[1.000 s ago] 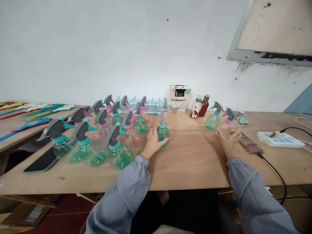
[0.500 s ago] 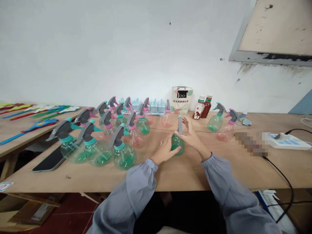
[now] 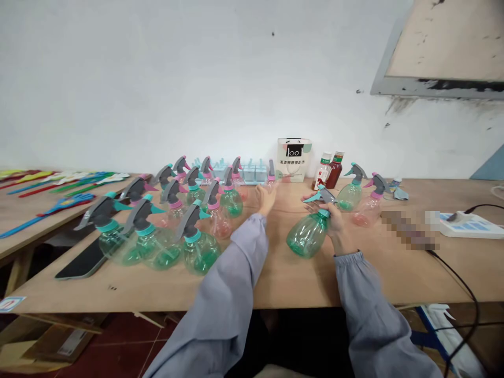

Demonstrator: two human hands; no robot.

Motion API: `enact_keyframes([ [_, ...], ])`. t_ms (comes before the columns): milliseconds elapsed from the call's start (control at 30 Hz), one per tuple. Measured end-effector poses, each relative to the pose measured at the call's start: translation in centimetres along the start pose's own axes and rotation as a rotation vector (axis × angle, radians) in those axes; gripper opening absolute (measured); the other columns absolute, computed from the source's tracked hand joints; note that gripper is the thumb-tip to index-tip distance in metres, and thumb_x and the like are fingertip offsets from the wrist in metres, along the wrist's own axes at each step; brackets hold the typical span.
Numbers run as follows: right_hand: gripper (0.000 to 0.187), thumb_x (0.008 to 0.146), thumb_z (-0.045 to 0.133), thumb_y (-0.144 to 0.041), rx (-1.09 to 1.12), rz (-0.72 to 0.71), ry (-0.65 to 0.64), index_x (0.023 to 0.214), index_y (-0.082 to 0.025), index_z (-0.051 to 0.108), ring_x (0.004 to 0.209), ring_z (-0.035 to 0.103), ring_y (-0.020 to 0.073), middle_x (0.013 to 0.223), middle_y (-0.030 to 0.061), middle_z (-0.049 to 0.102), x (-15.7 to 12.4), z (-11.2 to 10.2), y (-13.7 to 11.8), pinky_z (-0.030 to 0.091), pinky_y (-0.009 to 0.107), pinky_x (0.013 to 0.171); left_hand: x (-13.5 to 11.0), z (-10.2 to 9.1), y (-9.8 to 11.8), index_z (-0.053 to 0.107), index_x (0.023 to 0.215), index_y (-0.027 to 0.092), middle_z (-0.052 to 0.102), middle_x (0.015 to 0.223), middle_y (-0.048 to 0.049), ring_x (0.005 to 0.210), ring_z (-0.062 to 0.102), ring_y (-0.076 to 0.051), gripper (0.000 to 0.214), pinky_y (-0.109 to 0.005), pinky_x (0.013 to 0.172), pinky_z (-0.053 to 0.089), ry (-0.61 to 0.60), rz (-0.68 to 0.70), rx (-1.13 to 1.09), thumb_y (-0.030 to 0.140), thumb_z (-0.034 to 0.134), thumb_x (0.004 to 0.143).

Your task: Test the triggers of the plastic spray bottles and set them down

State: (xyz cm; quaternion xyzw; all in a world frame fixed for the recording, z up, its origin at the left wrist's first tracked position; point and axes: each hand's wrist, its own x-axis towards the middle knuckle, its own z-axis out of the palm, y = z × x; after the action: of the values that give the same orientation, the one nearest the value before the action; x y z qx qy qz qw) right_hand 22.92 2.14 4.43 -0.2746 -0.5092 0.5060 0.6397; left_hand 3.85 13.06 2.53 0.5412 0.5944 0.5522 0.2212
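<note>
My right hand (image 3: 334, 218) is closed round the neck of a green spray bottle (image 3: 307, 235) with a grey and teal trigger head. The bottle tilts above the table, its base toward the lower left. Farther back, my left hand (image 3: 266, 199) has its fingers about the body of a pink spray bottle (image 3: 271, 170), hiding most of it; the hand is somewhat blurred. That bottle stands upright. Several green and pink spray bottles (image 3: 201, 252) stand in a group to the left. Another green one (image 3: 349, 195) and a pink one (image 3: 368, 210) stand at the right.
A paper bag (image 3: 293, 160) and two sauce bottles (image 3: 334, 170) stand against the wall. Light blue trays (image 3: 252, 173) lie behind the group. A phone (image 3: 81, 262) rests at the left, a power strip (image 3: 472, 226) with cables at the right. A side table holds colourful hand-shaped items (image 3: 71, 202).
My right hand has taken the green spray bottle by its neck, tilting it and moving it to the right. My left hand has left that bottle and reached forward to the pink one.
</note>
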Motion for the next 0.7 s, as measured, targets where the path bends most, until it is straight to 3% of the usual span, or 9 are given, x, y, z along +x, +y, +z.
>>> enact_keyframes([
  [67, 0.031, 0.061, 0.073, -0.035, 0.037, 0.024, -0.021, 0.09, -0.027, 0.064, 0.107, 0.074, 0.0288, 0.093, 0.0031, 0.078, 0.0, 0.5, 0.1, 0.06, 0.043, 0.089, 1.6, 0.5, 0.6, 0.035, 0.145, 0.008, 0.038, 0.156, -0.0304, 0.154, 0.03, -0.036, 0.084, -0.05, 0.123, 0.028, -0.027, 0.032, 0.025, 0.044, 0.077, 0.083],
  [167, 0.034, 0.063, 0.078, -0.04, 0.053, 0.053, -0.05, 0.091, -0.027, 0.064, 0.108, 0.074, 0.03, 0.091, 0.0039, 0.079, -0.2, 1.6, 0.6, 0.061, 0.041, 0.084, 1.8, 0.6, 0.6, 0.044, 0.139, 0.011, 0.05, 0.149, -0.0278, 0.149, 0.038, -0.038, 0.07, -0.053, 0.12, 0.029, -0.075, 0.064, 0.104, 0.043, 0.076, 0.085],
  [300, 0.034, 0.066, 0.08, -0.046, 0.089, 0.069, -0.088, 0.09, -0.026, 0.068, 0.104, 0.075, 0.03, 0.089, 0.0043, 0.08, -0.7, 2.7, 0.9, 0.061, 0.041, 0.084, -1.4, -0.4, -0.4, 0.048, 0.132, 0.013, 0.056, 0.141, -0.0263, 0.139, 0.05, -0.038, 0.054, -0.053, 0.114, 0.035, -0.077, 0.112, 0.248, 0.049, 0.062, 0.094],
  [500, 0.031, 0.06, 0.073, -0.03, 0.137, 0.107, -0.184, 0.091, -0.027, 0.069, 0.098, 0.077, 0.0293, 0.087, 0.0023, 0.08, -1.1, 3.8, 1.0, 0.061, 0.044, 0.089, -7.4, -4.9, -2.9, 0.05, 0.126, 0.018, 0.06, 0.127, -0.0173, 0.129, 0.056, -0.033, 0.053, -0.049, 0.109, 0.042, -0.105, 0.321, 0.27, 0.054, 0.065, 0.089],
  [700, 0.029, 0.056, 0.066, -0.025, 0.143, 0.132, -0.184, 0.085, -0.026, 0.067, 0.088, 0.074, 0.0268, 0.078, 0.0009, 0.077, -1.3, 4.7, 1.5, 0.061, 0.042, 0.084, -9.3, -7.7, -4.0, 0.049, 0.123, 0.017, 0.056, 0.122, -0.0139, 0.121, 0.058, -0.029, 0.052, -0.046, 0.109, 0.046, -0.08, 0.36, 0.125, 0.048, 0.069, 0.087],
])
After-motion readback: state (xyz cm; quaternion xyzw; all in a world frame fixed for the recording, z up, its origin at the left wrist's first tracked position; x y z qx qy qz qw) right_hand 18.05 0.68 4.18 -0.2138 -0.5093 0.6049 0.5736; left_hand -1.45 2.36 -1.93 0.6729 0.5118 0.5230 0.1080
